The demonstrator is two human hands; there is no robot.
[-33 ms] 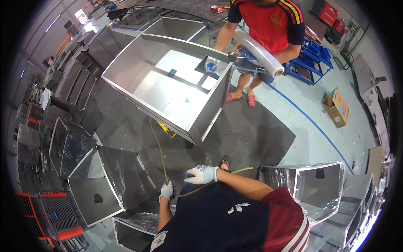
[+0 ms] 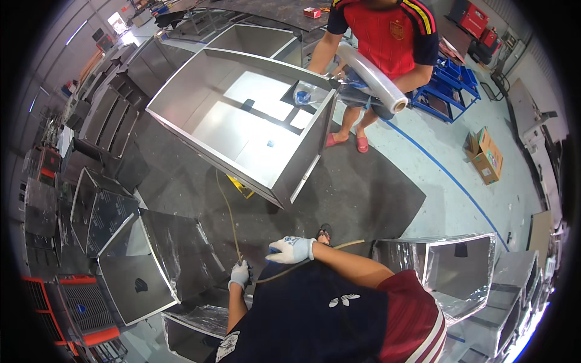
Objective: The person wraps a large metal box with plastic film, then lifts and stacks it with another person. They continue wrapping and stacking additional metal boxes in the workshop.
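My left hand [image 2: 240, 274], in a white and grey glove, is closed around a thin tan hose or strap [image 2: 230, 209]. One length runs up from it toward the large metal cabinet shell [image 2: 229, 161]; the other trails right, under my right forearm. My right hand [image 2: 290, 250], gloved white, is held before my chest with fingers pointing left and apart, and nothing shows in it. Across the cabinet, a person in a red shirt [image 2: 393, 42] holds a roll of clear plastic film [image 2: 378, 81]. Part of the film reaches over the cabinet's right rim.
A yellow object [image 2: 241, 187] shows beneath the cabinet. Film-wrapped metal boxes stand close by at right [image 2: 439, 272] and left [image 2: 136, 275]. A cardboard box [image 2: 484, 156] and a blue rack [image 2: 448, 91] are farther right. Dark matting [image 2: 375, 193] covers the floor ahead.
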